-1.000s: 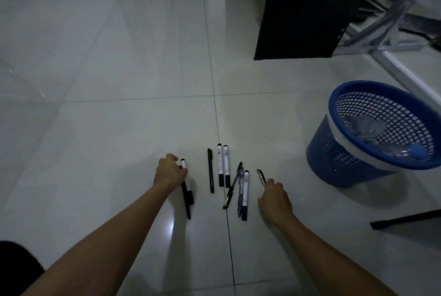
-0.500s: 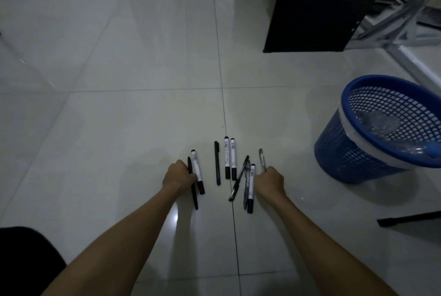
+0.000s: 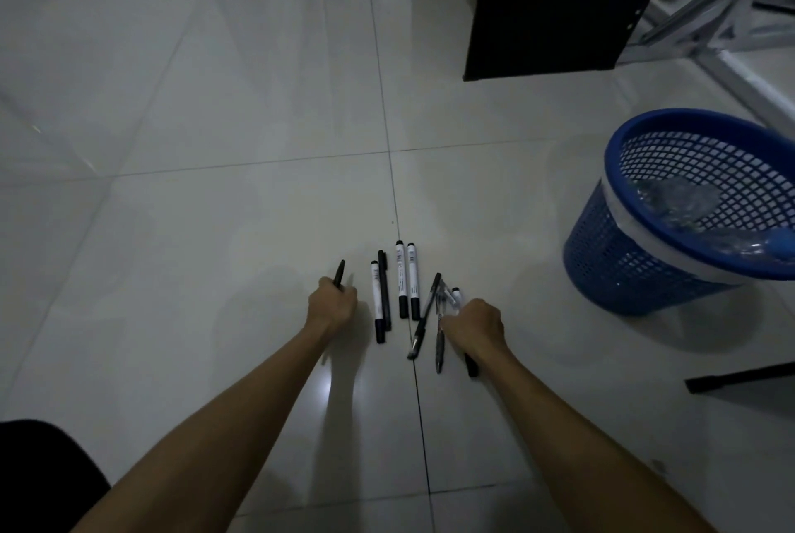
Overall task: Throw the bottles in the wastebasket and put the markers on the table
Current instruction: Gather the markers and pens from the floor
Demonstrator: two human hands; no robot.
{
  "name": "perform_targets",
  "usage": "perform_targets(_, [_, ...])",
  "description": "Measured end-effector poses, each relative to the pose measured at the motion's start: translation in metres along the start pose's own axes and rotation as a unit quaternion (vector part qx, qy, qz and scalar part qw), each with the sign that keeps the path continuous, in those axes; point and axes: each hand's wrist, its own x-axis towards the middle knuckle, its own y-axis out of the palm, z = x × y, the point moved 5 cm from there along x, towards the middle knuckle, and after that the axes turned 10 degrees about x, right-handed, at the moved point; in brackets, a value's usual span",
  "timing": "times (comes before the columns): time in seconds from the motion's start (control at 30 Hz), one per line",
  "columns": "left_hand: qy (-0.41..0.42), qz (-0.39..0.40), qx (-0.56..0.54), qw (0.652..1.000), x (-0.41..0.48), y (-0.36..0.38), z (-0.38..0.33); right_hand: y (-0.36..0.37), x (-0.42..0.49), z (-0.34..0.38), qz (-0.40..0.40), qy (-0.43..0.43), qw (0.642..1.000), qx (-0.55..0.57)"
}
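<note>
Several markers and pens lie in a loose row on the white tiled floor. My left hand (image 3: 332, 305) is closed around a thin black pen (image 3: 339, 273) whose tip sticks up past my knuckles. My right hand (image 3: 475, 324) grips a white marker (image 3: 456, 296), with its black end showing below my wrist. Between my hands lie a white marker (image 3: 377, 300) beside a black pen, two white markers (image 3: 407, 281) side by side, and two dark pens (image 3: 426, 315). A blue mesh wastebasket (image 3: 645, 274) at the right holds crumpled clear bottles (image 3: 675, 199).
A black panel (image 3: 550, 3) stands on the floor at the upper right, beside a white metal frame (image 3: 731, 64). A dark bar (image 3: 740, 377) lies on the floor at the right edge. A dark shape (image 3: 38, 476) fills the bottom left corner.
My left hand has closed on a thin black pen and shifted left of the row. My right hand has closed on a white marker at the right end.
</note>
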Motion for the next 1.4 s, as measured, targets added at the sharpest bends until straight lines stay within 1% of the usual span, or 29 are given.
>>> perform_targets(0.13, [0.025, 0.006, 0.016, 1.0, 0.001, 0.012, -0.012, -0.016, 0.005, -0.005, 0.003, 0.037, 0.998, 0.042])
perform_targets(0.33, [0.063, -0.006, 0.068, 0.996, -0.004, 0.02, -0.023, -0.019, 0.01, -0.007, 0.007, 0.073, 0.983, 0.167])
perform_targets(0.53, [0.07, -0.014, 0.124, 0.99, -0.005, 0.017, -0.014, 0.006, 0.0, 0.004, 0.03, -0.024, 0.995, 0.096])
perform_targets(0.63, [0.057, -0.022, 0.082, 0.995, -0.003, 0.012, -0.01, 0.019, -0.007, 0.003, 0.018, -0.052, 0.998, 0.028])
perform_targets(0.77, [0.038, -0.002, 0.03, 0.999, 0.003, 0.012, -0.013, 0.016, -0.009, 0.004, -0.011, -0.047, 0.998, -0.03])
perform_targets(0.87, [0.052, 0.004, 0.023, 0.998, 0.007, 0.016, -0.022, 0.01, -0.004, 0.0, -0.006, -0.027, 0.999, -0.042])
perform_targets(0.97, [0.065, -0.002, 0.026, 0.998, 0.01, 0.019, -0.032, 0.001, 0.002, -0.01, 0.006, 0.018, 1.0, -0.005])
perform_targets(1.03, [0.073, 0.0, 0.032, 0.997, 0.011, 0.022, -0.035, -0.006, 0.005, -0.016, 0.006, 0.032, 0.999, 0.022])
perform_targets(1.1, [0.076, -0.003, 0.043, 0.996, 0.01, 0.025, -0.039, -0.014, 0.008, -0.02, 0.006, 0.036, 0.998, 0.055])
perform_targets(1.27, [0.094, -0.013, 0.072, 0.993, 0.005, 0.027, -0.045, -0.014, 0.008, -0.017, 0.005, 0.04, 0.981, 0.191])
perform_targets(1.4, [0.112, -0.01, 0.106, 0.988, -0.002, 0.028, -0.046, -0.005, 0.009, 0.0, 0.004, 0.015, 0.98, 0.2])
